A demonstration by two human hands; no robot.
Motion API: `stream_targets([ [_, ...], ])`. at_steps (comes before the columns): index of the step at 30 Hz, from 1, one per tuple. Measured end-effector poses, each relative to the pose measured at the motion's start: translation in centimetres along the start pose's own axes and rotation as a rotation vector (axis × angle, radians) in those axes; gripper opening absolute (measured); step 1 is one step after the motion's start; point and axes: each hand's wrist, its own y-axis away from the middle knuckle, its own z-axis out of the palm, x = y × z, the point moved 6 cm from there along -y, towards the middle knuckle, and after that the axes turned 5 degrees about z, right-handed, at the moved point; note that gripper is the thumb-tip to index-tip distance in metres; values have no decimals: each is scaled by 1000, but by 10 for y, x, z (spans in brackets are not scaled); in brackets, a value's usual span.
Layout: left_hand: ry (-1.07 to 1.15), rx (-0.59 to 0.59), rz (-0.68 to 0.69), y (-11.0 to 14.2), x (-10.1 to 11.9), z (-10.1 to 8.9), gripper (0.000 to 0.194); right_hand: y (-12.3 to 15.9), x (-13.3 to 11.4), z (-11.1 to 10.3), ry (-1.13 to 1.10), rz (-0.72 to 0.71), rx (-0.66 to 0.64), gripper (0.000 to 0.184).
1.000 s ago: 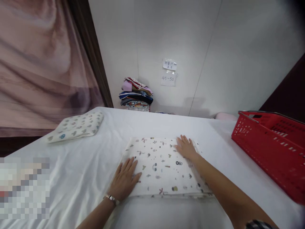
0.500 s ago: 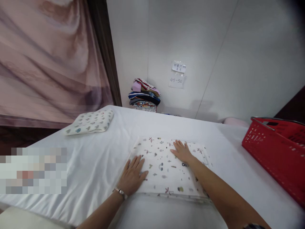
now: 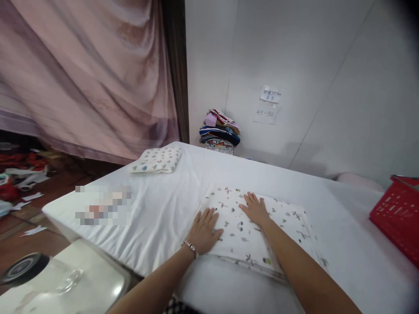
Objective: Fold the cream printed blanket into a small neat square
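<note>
A folded white cloth with small printed shapes [image 3: 281, 222] lies flat on the white-covered table [image 3: 157, 218] in front of me. My left hand [image 3: 204, 230] rests palm down on the cloth's left edge, fingers stretched out, a watch on the wrist. My right hand [image 3: 255, 209] lies flat on the cloth's upper middle, fingers spread. Neither hand holds anything.
A second folded printed cloth [image 3: 157, 159] lies at the table's far left corner. A stack of folded clothes [image 3: 219, 131] sits against the wall under two paper notes [image 3: 268, 104]. A red basket [image 3: 399, 218] stands at the right edge. A pink curtain [image 3: 85, 74] hangs left.
My right hand slid leftward across the cloth toward my left hand. My view has swung to the left, showing the floor and the table's left corner.
</note>
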Motion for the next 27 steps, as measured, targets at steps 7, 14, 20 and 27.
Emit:
stream_targets([
  [7, 48, -33, -29, 0, -1, 3, 59, 28, -27, -3, -26, 20, -34, 64],
  [14, 136, -61, -48, 0, -2, 3, 61, 74, -59, 10, -41, -75, -30, 66],
  [20, 239, -144, -170, -15, -20, -14, 59, 94, -57, 13, -35, -93, 17, 69],
  [27, 145, -153, -212, -86, -41, -29, 66, 99, -59, 19, 16, -89, 42, 66],
])
